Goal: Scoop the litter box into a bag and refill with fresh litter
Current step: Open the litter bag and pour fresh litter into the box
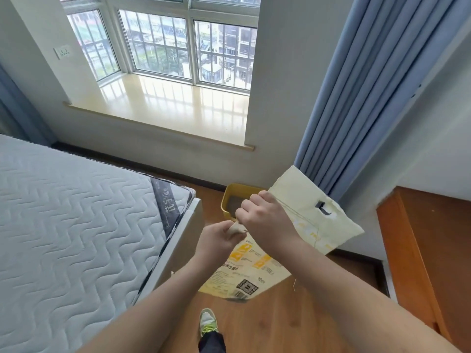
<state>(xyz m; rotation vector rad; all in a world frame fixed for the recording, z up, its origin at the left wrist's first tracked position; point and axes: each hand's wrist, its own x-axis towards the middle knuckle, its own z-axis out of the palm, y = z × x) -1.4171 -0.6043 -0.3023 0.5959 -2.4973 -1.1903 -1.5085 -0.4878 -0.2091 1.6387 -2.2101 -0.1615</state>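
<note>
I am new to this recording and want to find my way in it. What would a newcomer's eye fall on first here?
First, the pale yellow litter bag in the lower middle, gripped by both hands: the right hand holds its top edge, the left hand pinches a corner beside it. Just behind them a yellow litter box stands on the wooden floor below the bright window, with a mattress at the left.

Bare forearms; dark trouser leg (212, 343); white-green sneaker (208, 322).
</note>
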